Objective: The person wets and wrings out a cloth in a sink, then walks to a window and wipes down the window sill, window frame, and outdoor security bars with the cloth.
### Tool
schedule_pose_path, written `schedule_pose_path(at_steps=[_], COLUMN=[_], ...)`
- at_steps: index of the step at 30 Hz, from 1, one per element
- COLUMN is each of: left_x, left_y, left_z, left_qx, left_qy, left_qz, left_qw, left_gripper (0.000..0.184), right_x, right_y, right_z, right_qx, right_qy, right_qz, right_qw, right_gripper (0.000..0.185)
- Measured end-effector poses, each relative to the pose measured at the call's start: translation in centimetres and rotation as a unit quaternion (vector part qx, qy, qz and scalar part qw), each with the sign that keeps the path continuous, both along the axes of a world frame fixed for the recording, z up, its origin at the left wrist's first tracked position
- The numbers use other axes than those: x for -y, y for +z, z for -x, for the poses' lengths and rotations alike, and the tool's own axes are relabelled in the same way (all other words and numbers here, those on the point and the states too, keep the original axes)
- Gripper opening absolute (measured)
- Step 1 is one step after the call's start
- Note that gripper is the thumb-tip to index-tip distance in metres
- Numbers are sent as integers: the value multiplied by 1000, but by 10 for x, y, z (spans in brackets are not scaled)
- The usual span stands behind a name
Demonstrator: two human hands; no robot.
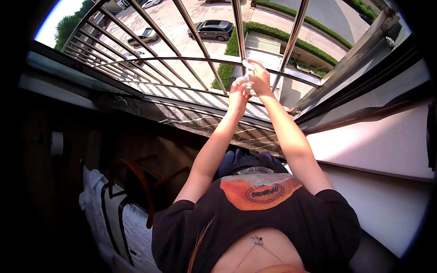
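Both arms reach out through the open window to a metal window grille (195, 34). My left hand (238, 97) has its fingers curled and pinches the lower part of a thin white tissue (246, 78). Just above and to the right, my right hand (259, 81) is closed round the same tissue, against an upright bar near a crossbar. Part of the tissue sticks up above the fingers along the bar. My fingers partly hide it, and whether it is wet or dry I cannot tell.
A dark marble sill (173, 116) runs below the grille. Window frames (364, 86) flank the opening. Behind on the left stand a wooden chair (148, 191) and a white-covered surface (136, 227). A pale ledge (378, 141) lies on the right. Parked cars (211, 30) show far below.
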State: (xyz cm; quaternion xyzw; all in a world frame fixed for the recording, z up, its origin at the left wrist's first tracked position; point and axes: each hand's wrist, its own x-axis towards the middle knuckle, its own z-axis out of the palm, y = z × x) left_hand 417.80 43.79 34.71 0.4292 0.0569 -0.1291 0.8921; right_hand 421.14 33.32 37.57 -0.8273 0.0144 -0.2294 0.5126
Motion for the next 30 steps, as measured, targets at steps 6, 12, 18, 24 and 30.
schedule_pose_path(at_steps=[6,12,18,24,30], left_x=[6,-12,-31,-85,-136], left_y=[18,12,4,7,-5], left_z=[56,83,65,30,2], left_qx=[264,492,491,462,389], left_qy=[107,102,121,68,-53], left_qz=[-248,-419,-406,-418,-367], left_qw=[926,757,761,779,843], left_gripper=[39,43,40,44,35], right_x=[1,3,-19,-80,-103], right_y=[-3,-51,-39,-34,2], right_z=[58,86,98,77,29], right_qx=[-42,-87,-53,-14,41], right_qy=[77,161,212,43,-183], right_qz=[-651,-779,-743,-569,-13], right_qw=[754,599,633,821,982], right_gripper=[45,43,37,43,38])
